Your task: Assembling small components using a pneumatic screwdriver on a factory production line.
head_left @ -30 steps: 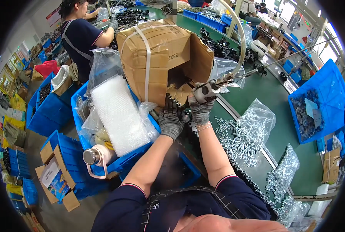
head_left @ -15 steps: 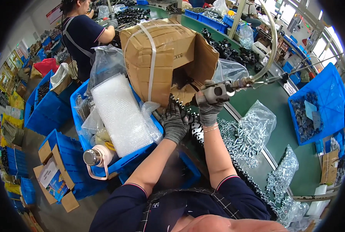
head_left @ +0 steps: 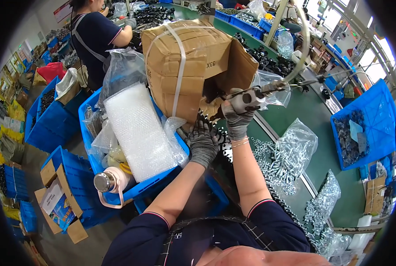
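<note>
My right hand (head_left: 239, 123), in a grey knitted glove, is wrapped round a silver air-powered driver (head_left: 247, 102). A clear hose (head_left: 304, 53) runs up from the tool's back end, and its dark nose points left, close to my left hand. My left hand (head_left: 203, 145), gloved alike, lies with fingers stretched forward over a row of black metal parts with shiny nuts (head_left: 225, 145). Its fingertips are partly lost among the parts. Just beyond both hands stands an opened cardboard box (head_left: 176, 66) on its side, its dark contents mostly hidden.
At left, a blue crate (head_left: 138, 190) holds bubble wrap (head_left: 138, 133) and a pale flask (head_left: 113, 181). Loose bolts and nuts spill from a clear bag (head_left: 297, 142) on the green bench (head_left: 324, 170). A tilted blue bin (head_left: 375, 119) stands right. A co-worker (head_left: 94, 35) works far left.
My right hand and the driver have shifted slightly up and left, with the tool tilting a little. My left hand stays over the parts. The whole view has shifted slightly.
</note>
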Motion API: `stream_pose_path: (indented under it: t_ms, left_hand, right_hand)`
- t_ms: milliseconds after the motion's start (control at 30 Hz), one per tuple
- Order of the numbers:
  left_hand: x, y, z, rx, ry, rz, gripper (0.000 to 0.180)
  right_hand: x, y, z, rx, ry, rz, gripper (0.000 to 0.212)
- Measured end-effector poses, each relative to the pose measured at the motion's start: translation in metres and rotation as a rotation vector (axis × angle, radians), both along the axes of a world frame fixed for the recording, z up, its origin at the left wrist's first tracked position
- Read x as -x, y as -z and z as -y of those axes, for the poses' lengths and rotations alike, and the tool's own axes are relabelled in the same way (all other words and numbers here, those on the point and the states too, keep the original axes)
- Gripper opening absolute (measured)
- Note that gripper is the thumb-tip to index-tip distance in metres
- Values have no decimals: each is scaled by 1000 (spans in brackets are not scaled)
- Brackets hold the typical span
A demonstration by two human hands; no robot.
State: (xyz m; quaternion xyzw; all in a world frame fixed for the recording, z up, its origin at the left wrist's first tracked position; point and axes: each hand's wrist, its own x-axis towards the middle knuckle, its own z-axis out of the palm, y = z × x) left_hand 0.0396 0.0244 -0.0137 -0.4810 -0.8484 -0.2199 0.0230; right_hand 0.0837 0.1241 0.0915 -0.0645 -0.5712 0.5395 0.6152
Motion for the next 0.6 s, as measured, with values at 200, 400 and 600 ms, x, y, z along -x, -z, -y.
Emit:
stream_pose_path:
  t_ms: [200,400,600]
  left_hand:
    - [-1,-1,-4,-51,3,-23,65]
    - [-2,4,-3,-53,-18,2,67]
    - [-5,8,-3,-109,-2,2,65]
  right_hand:
    - [12,13,-9,-75,69,132,57]
    - [25,19,-29,76,-100,150,56]
    - [44,32,-21,-16,-57,34,54]
